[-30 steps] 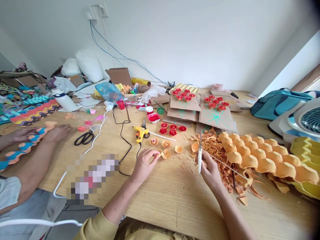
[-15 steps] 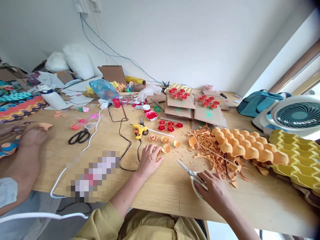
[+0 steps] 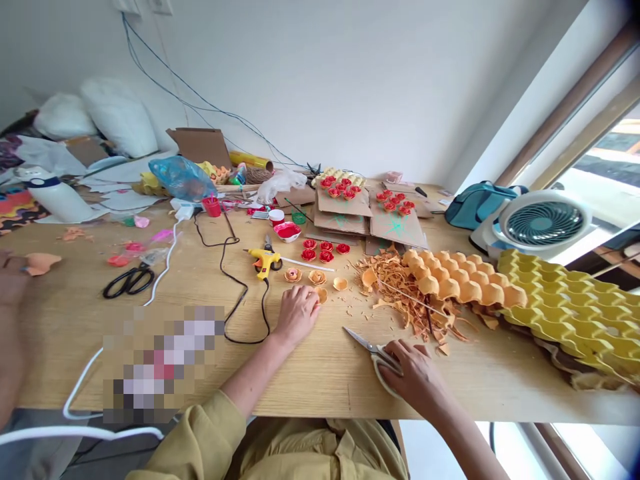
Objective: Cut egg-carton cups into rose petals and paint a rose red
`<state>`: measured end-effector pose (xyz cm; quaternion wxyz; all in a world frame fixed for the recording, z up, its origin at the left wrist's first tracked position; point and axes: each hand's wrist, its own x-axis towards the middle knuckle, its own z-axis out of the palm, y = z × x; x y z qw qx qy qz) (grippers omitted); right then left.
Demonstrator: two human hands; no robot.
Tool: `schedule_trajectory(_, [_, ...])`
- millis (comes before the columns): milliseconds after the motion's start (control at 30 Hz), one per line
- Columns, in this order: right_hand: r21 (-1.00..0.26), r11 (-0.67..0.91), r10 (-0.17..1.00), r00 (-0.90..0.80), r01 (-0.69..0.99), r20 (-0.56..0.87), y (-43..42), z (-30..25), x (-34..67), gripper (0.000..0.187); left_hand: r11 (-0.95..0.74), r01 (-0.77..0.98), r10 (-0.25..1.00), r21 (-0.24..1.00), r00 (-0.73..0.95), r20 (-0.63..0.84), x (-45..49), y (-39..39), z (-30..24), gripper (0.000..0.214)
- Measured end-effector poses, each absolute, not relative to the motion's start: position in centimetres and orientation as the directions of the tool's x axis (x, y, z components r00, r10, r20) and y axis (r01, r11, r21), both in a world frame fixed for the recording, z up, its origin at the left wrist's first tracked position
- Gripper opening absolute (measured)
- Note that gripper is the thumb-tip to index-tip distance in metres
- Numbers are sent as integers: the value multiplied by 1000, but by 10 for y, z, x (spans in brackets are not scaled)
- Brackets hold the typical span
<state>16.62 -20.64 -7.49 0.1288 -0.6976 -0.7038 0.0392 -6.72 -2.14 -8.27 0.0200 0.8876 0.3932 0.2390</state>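
My left hand (image 3: 297, 312) rests knuckles up on the wooden table (image 3: 320, 373), fingers curled over a small orange paper rose (image 3: 323, 294) that peeks out at its right edge. My right hand (image 3: 413, 375) lies on the white handles of the scissors (image 3: 373, 350), which lie flat on the table with blades pointing up-left. Two more orange paper roses (image 3: 305, 275) and an orange cup piece (image 3: 341, 284) sit just beyond my left hand. A heap of orange scraps (image 3: 405, 293) lies in front of the orange egg tray (image 3: 460, 280).
A yellow glue gun (image 3: 263, 259) with black cord, red roses (image 3: 325, 249) on table and cardboard sheets (image 3: 373, 217), black scissors (image 3: 129, 281), yellow egg trays (image 3: 575, 307), a fan (image 3: 543, 223) and a teal bag (image 3: 475, 203) lie around. Another person's arm (image 3: 13, 320) is at far left.
My right hand brought the scissors from upright down flat onto the table. My left hand lowered the orange rose to the table. The view swung right.
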Motion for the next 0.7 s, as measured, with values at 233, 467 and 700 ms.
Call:
schedule_trajectory(233, [-217, -33, 985, 69, 976, 160, -212, -77, 218, 13, -730, 646, 660, 223, 582, 474, -71, -21, -82, 10])
schedule_trajectory(467, [-176, -104, 953, 149, 979, 264, -200, -57, 255, 22, -708, 610, 694, 355, 510, 508, -72, -22, -78, 8])
schedule_trajectory(700, [185, -393, 895, 327, 901, 304, -161, -59, 273, 25, -608, 551, 777, 571, 267, 570, -84, -14, -80, 6])
